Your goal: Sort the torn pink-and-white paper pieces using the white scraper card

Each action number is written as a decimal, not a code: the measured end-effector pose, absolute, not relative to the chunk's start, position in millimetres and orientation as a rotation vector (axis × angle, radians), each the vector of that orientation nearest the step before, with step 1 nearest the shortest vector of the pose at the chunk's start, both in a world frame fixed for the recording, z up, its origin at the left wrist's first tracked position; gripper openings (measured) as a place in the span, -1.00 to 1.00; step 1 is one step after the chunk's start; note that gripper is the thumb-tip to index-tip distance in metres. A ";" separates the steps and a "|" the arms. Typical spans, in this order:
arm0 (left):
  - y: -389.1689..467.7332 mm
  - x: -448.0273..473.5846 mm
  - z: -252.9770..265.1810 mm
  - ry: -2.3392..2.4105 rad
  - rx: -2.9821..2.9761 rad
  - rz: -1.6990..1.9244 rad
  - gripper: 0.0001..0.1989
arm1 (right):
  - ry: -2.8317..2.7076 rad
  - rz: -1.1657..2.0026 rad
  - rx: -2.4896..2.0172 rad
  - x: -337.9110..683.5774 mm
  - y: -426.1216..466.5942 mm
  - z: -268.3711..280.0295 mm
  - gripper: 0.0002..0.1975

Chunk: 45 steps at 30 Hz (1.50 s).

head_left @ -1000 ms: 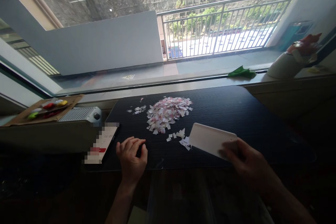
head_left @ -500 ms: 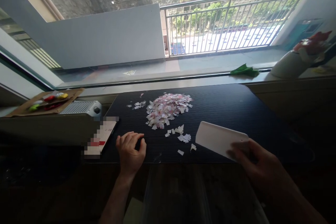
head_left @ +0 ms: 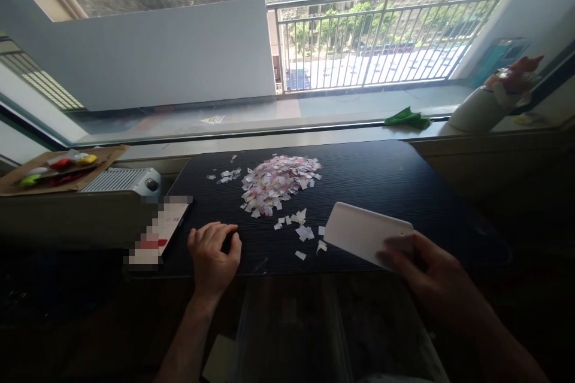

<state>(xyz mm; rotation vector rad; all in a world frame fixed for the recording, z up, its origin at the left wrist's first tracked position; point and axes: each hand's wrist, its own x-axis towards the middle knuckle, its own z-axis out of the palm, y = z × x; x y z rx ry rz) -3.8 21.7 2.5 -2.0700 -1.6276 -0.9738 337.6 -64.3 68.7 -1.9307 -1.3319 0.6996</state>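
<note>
My right hand (head_left: 422, 260) grips a flat white plastic scraper (head_left: 359, 228) by its right end, where a small hole shows. The scraper is tilted over the right part of the dark table (head_left: 377, 173), its left edge close to a few loose paper scraps (head_left: 305, 232). Farther back lies a heap of small cut paper pieces (head_left: 281, 182), white and pinkish. My left hand (head_left: 215, 251) rests at the table's front left, fingers loosely curled, thumb apart and nothing held. Whether the scraper touches the tabletop I cannot tell.
A phone-like device (head_left: 162, 230), partly pixelated, lies at the table's left edge. Beyond it stand a white heater (head_left: 121, 181) and cardboard (head_left: 110, 158) bearing colourful items. On the windowsill are a green cloth (head_left: 408, 118) and a white figure (head_left: 480, 105).
The view has turned slightly right, so everything sits farther left. One more scrap shows beside the scraper's left edge. Both hands keep much the same pose.
</note>
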 end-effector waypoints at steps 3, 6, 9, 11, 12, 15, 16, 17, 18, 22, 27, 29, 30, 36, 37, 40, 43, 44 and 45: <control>21.9 -4.3 2.7 -1.635 -2.067 -0.971 -0.87 | -1.347 0.726 -1.950 338.5 -67.8 68.2 -0.73; 22.0 -4.4 2.9 -1.641 -2.067 -0.971 -0.86 | -1.286 0.673 -1.999 341.4 -69.4 69.1 -0.73; 22.0 -4.5 2.8 -1.621 -2.068 -0.967 -0.86 | -1.262 0.631 -1.947 341.4 -65.7 67.2 -0.73; 22.1 -4.7 2.7 -1.609 -2.066 -0.962 -0.85 | -1.269 0.593 -1.915 340.2 -60.7 63.4 -0.73; 22.1 -4.7 2.6 -1.608 -2.063 -0.960 -0.85 | -1.278 0.585 -1.909 340.1 -58.3 61.4 -0.73; 22.1 -4.4 2.5 -1.620 -2.061 -0.964 -0.85 | -1.311 0.581 -1.937 343.3 -55.5 58.7 -0.72; 22.1 -4.2 2.5 -1.628 -2.062 -0.966 -0.85 | -1.315 0.558 -1.972 345.1 -56.3 59.4 -0.72; 22.0 -3.9 2.5 -1.635 -2.064 -0.969 -0.85 | -1.309 0.525 -2.012 346.6 -57.5 60.7 -0.72; 22.0 -3.7 2.5 -1.643 -2.067 -0.971 -0.85 | -1.294 0.499 -2.039 347.4 -58.9 62.1 -0.72; 21.7 -3.3 2.4 -1.682 -2.067 -0.961 -0.85 | -1.286 0.579 -1.926 340.9 -59.2 63.9 -0.74; 21.6 -2.7 3.3 -1.708 -2.067 -0.977 -0.85 | -1.399 0.569 -1.899 337.4 -54.6 63.4 -0.78; 21.6 -2.5 3.7 -1.722 -2.070 -0.984 -0.85 | -1.379 0.450 -1.992 342.9 -57.1 66.9 -0.77; 21.7 -2.5 3.8 -1.725 -2.072 -0.986 -0.85 | -1.363 0.422 -2.013 345.8 -59.3 68.8 -0.76; 22.0 -4.3 2.5 -1.677 -2.082 -0.965 -0.84 | -1.373 0.514 -1.990 355.0 -73.6 76.7 -0.76; 22.1 -4.5 2.3 -1.670 -2.085 -0.961 -0.84 | -1.361 0.480 -2.023 356.2 -74.1 77.7 -0.76; 22.5 -4.8 1.9 -1.644 -2.089 -0.959 -0.84 | -1.307 0.410 -2.005 360.7 -67.2 77.1 -0.77; 23.1 -4.9 2.0 -1.628 -2.077 -0.959 -0.84 | -1.275 0.559 -1.802 367.4 -45.1 66.8 -0.80; 23.3 -5.0 2.1 -1.628 -2.074 -0.959 -0.84 | -1.266 0.647 -1.732 370.5 -34.7 61.6 -0.80; 23.5 -5.1 2.1 -1.630 -2.076 -0.955 -0.84 | -1.276 0.725 -1.670 374.1 -23.3 56.3 -0.79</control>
